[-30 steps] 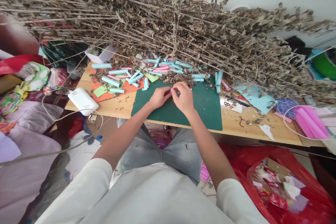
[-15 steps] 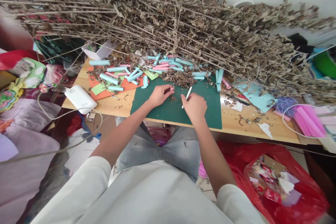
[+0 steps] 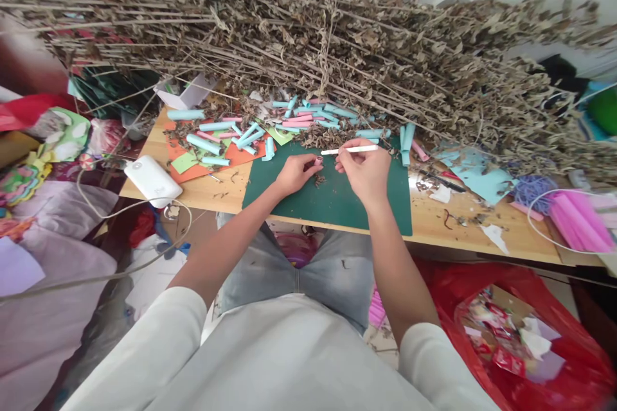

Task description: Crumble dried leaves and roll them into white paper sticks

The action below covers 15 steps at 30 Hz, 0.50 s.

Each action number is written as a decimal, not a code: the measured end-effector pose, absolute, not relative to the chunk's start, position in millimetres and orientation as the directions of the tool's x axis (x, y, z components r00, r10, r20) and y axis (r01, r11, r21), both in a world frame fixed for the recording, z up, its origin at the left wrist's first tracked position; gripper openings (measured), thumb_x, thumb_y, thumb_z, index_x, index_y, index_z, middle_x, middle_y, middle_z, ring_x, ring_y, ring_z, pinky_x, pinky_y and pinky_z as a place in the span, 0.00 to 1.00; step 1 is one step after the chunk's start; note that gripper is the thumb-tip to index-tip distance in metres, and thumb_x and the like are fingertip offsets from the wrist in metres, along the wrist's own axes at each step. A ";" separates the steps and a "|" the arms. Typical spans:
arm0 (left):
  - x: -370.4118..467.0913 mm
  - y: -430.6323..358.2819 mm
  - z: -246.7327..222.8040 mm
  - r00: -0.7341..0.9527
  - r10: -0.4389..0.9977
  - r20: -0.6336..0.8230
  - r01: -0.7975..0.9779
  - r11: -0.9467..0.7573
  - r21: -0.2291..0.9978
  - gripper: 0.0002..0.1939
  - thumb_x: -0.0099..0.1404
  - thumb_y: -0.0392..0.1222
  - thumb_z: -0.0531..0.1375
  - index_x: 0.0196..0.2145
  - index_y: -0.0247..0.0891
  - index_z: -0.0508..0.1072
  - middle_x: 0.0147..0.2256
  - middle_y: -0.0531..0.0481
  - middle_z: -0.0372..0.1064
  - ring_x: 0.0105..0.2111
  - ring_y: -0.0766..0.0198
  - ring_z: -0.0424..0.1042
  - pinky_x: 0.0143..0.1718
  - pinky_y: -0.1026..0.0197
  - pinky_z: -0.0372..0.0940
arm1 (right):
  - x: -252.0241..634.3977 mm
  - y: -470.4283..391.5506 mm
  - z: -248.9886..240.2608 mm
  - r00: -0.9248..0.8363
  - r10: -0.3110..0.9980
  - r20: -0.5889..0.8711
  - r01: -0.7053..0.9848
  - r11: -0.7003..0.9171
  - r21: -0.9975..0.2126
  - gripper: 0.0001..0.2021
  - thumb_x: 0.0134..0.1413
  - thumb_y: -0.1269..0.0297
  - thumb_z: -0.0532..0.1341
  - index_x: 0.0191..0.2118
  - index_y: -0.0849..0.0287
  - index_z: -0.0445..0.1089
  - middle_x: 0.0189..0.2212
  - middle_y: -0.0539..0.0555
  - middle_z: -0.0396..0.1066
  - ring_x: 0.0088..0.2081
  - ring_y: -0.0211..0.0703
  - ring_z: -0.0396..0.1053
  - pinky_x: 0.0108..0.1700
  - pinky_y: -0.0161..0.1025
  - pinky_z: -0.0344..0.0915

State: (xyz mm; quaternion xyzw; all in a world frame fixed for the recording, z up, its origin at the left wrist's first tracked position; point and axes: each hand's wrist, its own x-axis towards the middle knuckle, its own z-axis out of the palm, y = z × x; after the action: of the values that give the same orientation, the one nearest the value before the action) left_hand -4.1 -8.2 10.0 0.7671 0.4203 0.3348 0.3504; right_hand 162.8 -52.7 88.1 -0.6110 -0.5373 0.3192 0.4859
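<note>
Over the dark green mat (image 3: 337, 199), my left hand (image 3: 295, 173) is closed on a small pink paper tube (image 3: 318, 161), with one end showing at the fingertips. My right hand (image 3: 365, 170) grips a thin white stick (image 3: 354, 149), held nearly level, its tip pointing left close to the tube. Crumbled dry leaves (image 3: 319, 181) lie on the mat below my left fingers. A larger heap of leaf bits (image 3: 321, 137) sits at the mat's far edge, beside rolled blue paper tubes (image 3: 250, 135) and pink ones (image 3: 299, 121).
Bundled dried plants (image 3: 289, 32) stretch across the back of the wooden table (image 3: 506, 241). A white power bank (image 3: 153, 181) with a cable lies at left. To the right are purple string (image 3: 534, 194) and pink paper (image 3: 581, 221). A red bag (image 3: 448, 295) of scraps stands below.
My right hand has lifted and turned the white stick from upright-slanted to nearly level, its tip now near the pink tube. My left hand keeps holding the tube. The view shifted slightly.
</note>
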 end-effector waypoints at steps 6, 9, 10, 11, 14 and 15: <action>-4.1 -7.8 9.0 0.428 0.877 0.219 0.402 -0.402 0.822 0.12 0.65 0.47 0.59 0.32 0.33 0.73 0.26 0.53 0.68 0.26 0.69 0.62 0.32 0.67 0.58 | 158.8 -53.9 89.8 0.173 0.954 0.245 0.514 0.125 -0.849 0.10 0.57 0.57 0.58 0.35 0.57 0.70 0.23 0.50 0.72 0.24 0.41 0.72 0.30 0.37 0.69; -4.4 -7.1 7.0 0.428 0.876 0.223 0.405 -0.407 0.819 0.13 0.65 0.47 0.59 0.31 0.33 0.72 0.25 0.54 0.66 0.25 0.69 0.60 0.31 0.67 0.56 | 160.2 -52.2 86.7 0.129 0.953 0.273 0.551 0.160 -0.819 0.10 0.58 0.56 0.58 0.35 0.57 0.70 0.23 0.50 0.73 0.23 0.41 0.71 0.31 0.38 0.68; -4.5 -6.9 6.6 0.432 0.873 0.225 0.404 -0.411 0.817 0.13 0.65 0.47 0.58 0.30 0.33 0.72 0.25 0.54 0.65 0.25 0.69 0.60 0.30 0.67 0.56 | 160.0 -50.8 85.6 0.118 0.954 0.276 0.567 0.164 -0.807 0.09 0.57 0.57 0.58 0.34 0.57 0.70 0.23 0.50 0.73 0.23 0.41 0.71 0.32 0.38 0.68; -4.6 -6.7 6.4 0.438 0.870 0.227 0.403 -0.416 0.815 0.13 0.65 0.47 0.58 0.30 0.33 0.72 0.25 0.54 0.65 0.25 0.69 0.59 0.30 0.67 0.55 | 159.3 -49.2 84.5 0.108 0.955 0.278 0.587 0.165 -0.792 0.08 0.57 0.58 0.59 0.33 0.57 0.70 0.22 0.50 0.73 0.24 0.42 0.71 0.33 0.39 0.68; -4.6 -6.6 6.9 0.453 0.861 0.233 0.403 -0.430 0.808 0.14 0.66 0.47 0.58 0.30 0.34 0.72 0.25 0.54 0.65 0.25 0.69 0.59 0.30 0.66 0.55 | 155.7 -44.1 82.3 0.064 0.961 0.270 0.627 0.172 -0.760 0.05 0.54 0.61 0.60 0.32 0.57 0.70 0.23 0.50 0.73 0.25 0.43 0.72 0.35 0.39 0.67; -4.6 -6.6 7.2 0.454 0.860 0.233 0.404 -0.432 0.806 0.14 0.66 0.47 0.58 0.30 0.34 0.72 0.25 0.54 0.65 0.25 0.69 0.59 0.30 0.66 0.55 | 154.4 -42.5 81.9 0.052 0.962 0.268 0.624 0.178 -0.760 0.05 0.53 0.62 0.61 0.32 0.57 0.70 0.23 0.50 0.73 0.25 0.43 0.72 0.35 0.39 0.67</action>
State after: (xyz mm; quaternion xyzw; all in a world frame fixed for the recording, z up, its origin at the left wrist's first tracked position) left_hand -4.6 -6.6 7.2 0.7794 0.4055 0.3293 0.3459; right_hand 154.4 -42.5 81.9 -0.6053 -0.6553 0.2113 0.3995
